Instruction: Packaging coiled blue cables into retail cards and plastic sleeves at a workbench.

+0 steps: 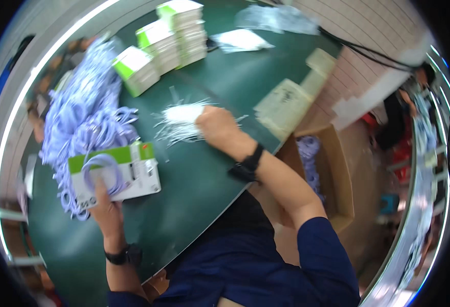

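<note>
My left hand (107,210) grips a flat white-and-green packaging card (145,179) together with a coiled lavender cable (118,174). The coil lies against the card's face, under my thumb. Over the middle of the table, my right hand (218,128) is closed at the right side of a pile of thin white strips (179,120), which look like ties. Its fingertips are turned away, so what they pinch, if anything, is hidden. A large heap of lavender cables (89,97) lies just beyond the held card.
Stacks of white-and-green cards or boxes (166,43) stand at the far side of the green table (194,179). Clear plastic bags (243,40) lie behind. Yellowish sheets (284,105) rest along the right edge. Below it, an open cardboard box (337,179) contains lavender cables.
</note>
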A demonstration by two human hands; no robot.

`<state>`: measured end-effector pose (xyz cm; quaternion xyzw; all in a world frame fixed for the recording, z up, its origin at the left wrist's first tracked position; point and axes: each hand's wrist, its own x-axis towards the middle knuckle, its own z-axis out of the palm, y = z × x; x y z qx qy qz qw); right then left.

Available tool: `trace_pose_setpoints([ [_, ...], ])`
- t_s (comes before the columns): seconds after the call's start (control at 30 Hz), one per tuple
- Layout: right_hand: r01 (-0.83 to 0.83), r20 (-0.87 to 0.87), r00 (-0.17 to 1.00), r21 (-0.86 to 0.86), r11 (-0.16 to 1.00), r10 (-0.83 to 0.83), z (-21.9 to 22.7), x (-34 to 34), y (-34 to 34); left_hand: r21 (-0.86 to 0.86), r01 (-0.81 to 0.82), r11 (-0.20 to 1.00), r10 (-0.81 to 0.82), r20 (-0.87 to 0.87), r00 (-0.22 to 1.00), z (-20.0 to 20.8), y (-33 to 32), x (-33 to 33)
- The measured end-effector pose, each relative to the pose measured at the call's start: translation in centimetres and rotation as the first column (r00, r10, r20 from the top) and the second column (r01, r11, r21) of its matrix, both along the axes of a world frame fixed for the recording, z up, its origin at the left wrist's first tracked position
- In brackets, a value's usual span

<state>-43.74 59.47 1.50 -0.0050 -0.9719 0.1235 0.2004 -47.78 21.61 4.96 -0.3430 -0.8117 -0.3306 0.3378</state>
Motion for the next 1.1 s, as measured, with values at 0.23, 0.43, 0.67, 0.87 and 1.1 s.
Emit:
trace_pose_setpoints([
  [0.23, -0.168, -0.071, 0.985, -0.154, 0.974, 0.158, 0.0, -1.4, 0.7, 0.652, -0.340, 0.677, -0.328, 0.682, 0.654, 3.7, 2.0, 3.5],
  [0.43, -0.091, -0.115, 0.991, -0.254, 0.963, 0.063, 2.8, -0.7, -0.3, 0.654, -0.345, 0.673, -0.319, 0.678, 0.662, 2.9, 0.7, 3.7],
  [0.67, -0.032, -0.056, 0.998, -0.099, 0.995, 0.026, 5.0, -1.0, 0.6, 0.645, -0.333, 0.687, -0.304, 0.672, 0.675, 2.5, 0.7, 4.3],
  [0.87, -0.031, -0.155, 0.988, -0.049, 0.998, 0.024, 7.6, -1.4, 0.5, 0.611, -0.326, 0.721, -0.272, 0.683, 0.678, 2.0, 0.2, 4.7],
  [1.1, -0.110, -0.010, 0.927, -0.963, 0.244, 0.375, 9.4, -0.8, -4.6, 0.595, -0.197, 0.779, -0.255, 0.587, 0.768, 1.2, 0.2, 5.7],
])
